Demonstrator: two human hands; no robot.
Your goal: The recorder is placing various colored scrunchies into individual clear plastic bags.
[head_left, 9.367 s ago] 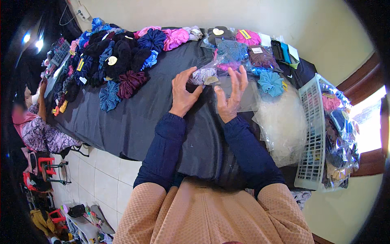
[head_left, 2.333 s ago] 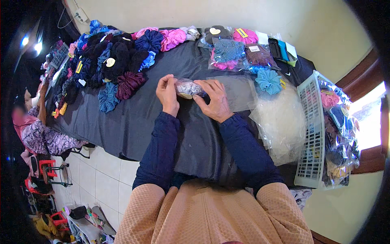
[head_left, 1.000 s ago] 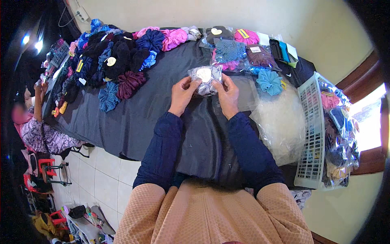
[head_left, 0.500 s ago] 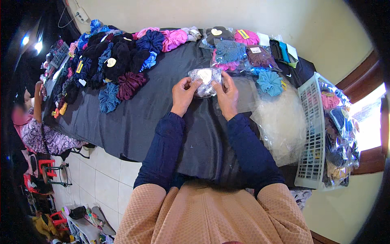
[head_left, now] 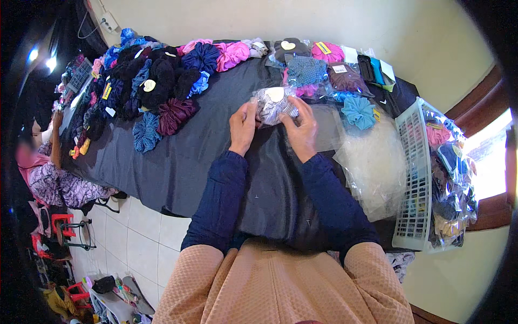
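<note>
A grey-and-white striped scrunchie [head_left: 276,111] with a pale heart-shaped label sits in a clear plastic bag between my two hands above the black cloth. My left hand [head_left: 243,129] grips its left side, thumb and fingers at the bag's edge. On the other side, my right hand [head_left: 303,130] holds it with the thumb on the front and the fingers curled over the top. Close to my right hand lie flat clear bags [head_left: 324,132] and a light blue scrunchie [head_left: 358,112] with a yellow tag. Bagged scrunchies [head_left: 306,70] lie just beyond the hands.
Loose scrunchies in many colours [head_left: 162,75] are heaped along the far left of the black-covered table [head_left: 189,167]. A stack of clear bags [head_left: 372,167] lies at right, beside a white plastic basket [head_left: 413,183] with bagged items behind it. Another person [head_left: 54,173] is at the far left.
The bagged scrunchie has tilted and bunched up in my hands. My right fingers have moved over its top, and my left hand has turned more upright along its side.
</note>
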